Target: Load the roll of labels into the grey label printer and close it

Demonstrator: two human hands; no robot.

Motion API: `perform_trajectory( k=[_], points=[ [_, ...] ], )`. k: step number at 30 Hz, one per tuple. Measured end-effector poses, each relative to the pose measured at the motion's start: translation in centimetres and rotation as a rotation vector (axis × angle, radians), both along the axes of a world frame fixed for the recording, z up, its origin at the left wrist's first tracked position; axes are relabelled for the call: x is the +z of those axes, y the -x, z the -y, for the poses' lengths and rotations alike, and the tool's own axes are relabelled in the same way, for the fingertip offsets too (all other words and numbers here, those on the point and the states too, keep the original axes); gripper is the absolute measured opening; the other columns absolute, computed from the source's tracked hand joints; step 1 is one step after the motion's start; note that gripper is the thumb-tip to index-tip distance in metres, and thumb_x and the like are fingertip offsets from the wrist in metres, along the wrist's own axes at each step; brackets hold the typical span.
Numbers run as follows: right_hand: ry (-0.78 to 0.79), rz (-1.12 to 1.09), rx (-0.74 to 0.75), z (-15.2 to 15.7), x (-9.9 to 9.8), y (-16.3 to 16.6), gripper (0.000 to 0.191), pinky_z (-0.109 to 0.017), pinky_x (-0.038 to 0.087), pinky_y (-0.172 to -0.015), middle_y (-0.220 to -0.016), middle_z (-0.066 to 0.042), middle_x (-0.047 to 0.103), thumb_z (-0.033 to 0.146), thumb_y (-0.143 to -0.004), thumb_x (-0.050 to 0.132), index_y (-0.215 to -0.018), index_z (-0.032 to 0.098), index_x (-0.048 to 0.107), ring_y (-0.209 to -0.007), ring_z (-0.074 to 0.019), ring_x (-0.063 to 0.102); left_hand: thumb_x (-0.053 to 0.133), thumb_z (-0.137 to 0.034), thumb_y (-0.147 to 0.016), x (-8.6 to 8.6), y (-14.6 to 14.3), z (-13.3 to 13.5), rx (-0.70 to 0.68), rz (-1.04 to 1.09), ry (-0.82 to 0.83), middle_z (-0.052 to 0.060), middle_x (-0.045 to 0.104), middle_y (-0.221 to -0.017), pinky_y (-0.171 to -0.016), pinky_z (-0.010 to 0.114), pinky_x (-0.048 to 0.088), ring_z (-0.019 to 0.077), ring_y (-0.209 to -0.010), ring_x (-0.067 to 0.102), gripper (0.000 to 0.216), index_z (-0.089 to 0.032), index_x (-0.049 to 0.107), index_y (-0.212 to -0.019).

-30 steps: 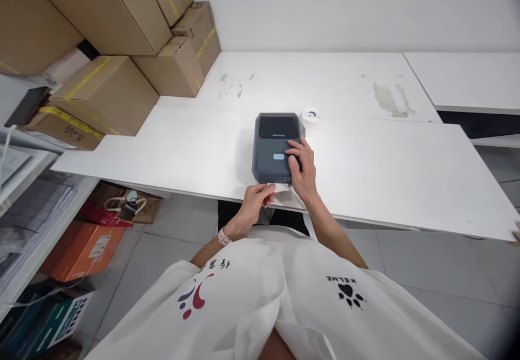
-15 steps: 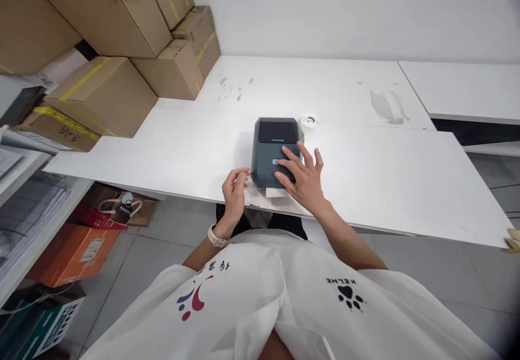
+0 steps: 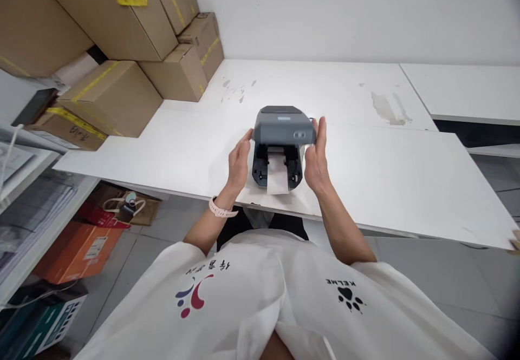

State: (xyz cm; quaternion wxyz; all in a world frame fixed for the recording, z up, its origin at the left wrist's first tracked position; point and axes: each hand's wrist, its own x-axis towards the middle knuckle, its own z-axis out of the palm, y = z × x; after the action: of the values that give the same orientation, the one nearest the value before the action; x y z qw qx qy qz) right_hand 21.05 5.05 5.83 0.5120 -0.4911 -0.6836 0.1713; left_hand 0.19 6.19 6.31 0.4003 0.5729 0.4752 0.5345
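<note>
A dark grey label printer (image 3: 298, 178) stands near the front edge of the white table, its lid (image 3: 280, 127) tilted up off the base. From the base's dark inside, a strip of white label paper (image 3: 278, 176) runs out over the front. My left hand (image 3: 239, 162) grips the lid's left edge with its fingertips. On the other side, my right hand (image 3: 318, 157) holds the right edge, fingers pointing up along it. The far side of the printer is hidden by the raised lid.
Cardboard boxes (image 3: 109, 19) with yellow tape are stacked at the left end of the table (image 3: 385, 181). A white wall (image 3: 325, 13) rises behind it. Below on the left are a shelf and an orange box (image 3: 77, 252).
The printer's lid has swung up, exposing its inside and the paper strip. My right hand has moved from the lid's top to its right edge; my left hand has risen to the left edge.
</note>
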Motion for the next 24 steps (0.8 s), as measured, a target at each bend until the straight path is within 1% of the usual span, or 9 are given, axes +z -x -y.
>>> perform_trajectory(
  k=[2,5,8,10,13,16,18,20,24],
  points=[
    [-0.077,0.02,-0.033,-3.3,1.9,0.2,0.072,-0.057,0.027,-0.126,-0.173,-0.007,0.016,0.061,-0.104,0.018,-0.163,0.035,-0.013,-0.16,-0.0298,0.019,0.048,-0.046,-0.099,-0.4,-0.4,-2.3,0.049,-0.022,-0.004,0.007,0.056,-0.153,-0.119,0.041,0.04,0.0257,-0.147,0.047,0.051,-0.025,0.052,-0.146],
    [-0.134,0.025,-0.099,-8.7,4.3,0.3,0.075,-0.056,0.027,-0.126,-0.173,-0.005,0.016,0.059,-0.105,0.021,-0.16,0.036,-0.024,-0.16,-0.0288,0.018,0.065,-0.029,-0.087,-1.9,-1.1,-5.1,0.064,-0.168,0.109,0.012,0.053,-0.155,-0.117,0.046,0.04,0.0318,-0.146,0.046,0.061,-0.021,0.051,-0.146],
    [-0.14,0.041,-0.116,-12.6,5.7,-0.3,0.08,-0.056,0.027,-0.125,-0.173,-0.004,0.015,0.064,-0.102,0.025,-0.161,0.036,-0.021,-0.16,-0.0303,0.019,0.068,-0.021,-0.079,-3.2,-1.5,-6.0,0.017,-0.265,0.195,0.012,0.056,-0.152,-0.113,0.05,0.043,0.0356,-0.14,0.051,0.071,-0.023,0.05,-0.148],
    [-0.174,0.095,-0.154,-13.5,6.0,-0.8,0.083,-0.058,0.026,-0.124,-0.171,-0.005,0.02,0.068,-0.1,0.028,-0.164,0.034,-0.012,-0.159,-0.0322,0.019,0.069,-0.02,-0.077,-3.7,-1.5,-5.8,0.009,-0.298,0.201,0.012,0.056,-0.152,-0.11,0.05,0.046,0.0367,-0.137,0.053,0.075,-0.024,0.048,-0.149],
    [-0.235,0.23,-0.218,-12.7,5.2,-1.0,0.068,-0.059,0.028,-0.122,-0.161,-0.01,0.04,0.062,-0.103,0.026,-0.162,0.028,0.025,-0.153,-0.034,0.031,0.068,-0.022,-0.076,-4.0,-1.4,-5.3,0.008,-0.308,0.203,0.012,0.058,-0.15,-0.102,0.049,0.05,0.0367,-0.13,0.058,0.077,-0.025,0.047,-0.15],
    [-0.139,0.486,-0.077,-10.9,3.3,-0.1,0.05,-0.057,0.041,-0.111,-0.132,-0.014,0.067,0.042,-0.105,0.03,-0.131,0.019,0.066,-0.131,-0.0348,0.055,0.069,-0.02,-0.074,-4.3,-1.4,-5.3,0.034,-0.275,0.19,0.011,0.062,-0.144,-0.098,0.045,0.052,0.0341,-0.119,0.065,0.078,-0.026,0.048,-0.149],
    [0.009,0.742,0.079,-10.0,1.7,0.9,0.04,-0.056,0.044,-0.104,-0.116,-0.018,0.075,0.03,-0.1,0.04,-0.111,0.014,0.075,-0.119,-0.0359,0.061,0.069,-0.017,-0.072,-4.5,-1.4,-5.5,0.056,-0.258,0.186,0.01,0.065,-0.14,-0.098,0.045,0.051,0.0324,-0.114,0.067,0.082,-0.027,0.048,-0.15],
    [0.137,0.934,0.185,-9.6,0.2,1.9,0.03,-0.056,0.045,-0.102,-0.105,-0.02,0.077,0.021,-0.093,0.05,-0.101,0.012,0.077,-0.113,-0.0363,0.065,0.067,-0.012,-0.071,-4.5,-1.4,-5.6,0.065,-0.252,0.184,0.009,0.068,-0.136,-0.102,0.046,0.05,0.0309,-0.112,0.068,0.085,-0.028,0.045,-0.152],
    [0.275,1.017,0.301,-10.1,-0.9,3.7,0.024,-0.049,0.05,-0.092,-0.089,-0.016,0.079,0.015,-0.086,0.059,-0.099,0.015,0.078,-0.092,-0.032,0.073,0.059,-0.004,-0.069,-4.4,-1.4,-5.6,0.073,-0.26,0.175,0.009,0.069,-0.137,-0.108,0.049,0.046,0.0296,-0.114,0.068,0.088,-0.026,0.045,-0.153]
  ],
)
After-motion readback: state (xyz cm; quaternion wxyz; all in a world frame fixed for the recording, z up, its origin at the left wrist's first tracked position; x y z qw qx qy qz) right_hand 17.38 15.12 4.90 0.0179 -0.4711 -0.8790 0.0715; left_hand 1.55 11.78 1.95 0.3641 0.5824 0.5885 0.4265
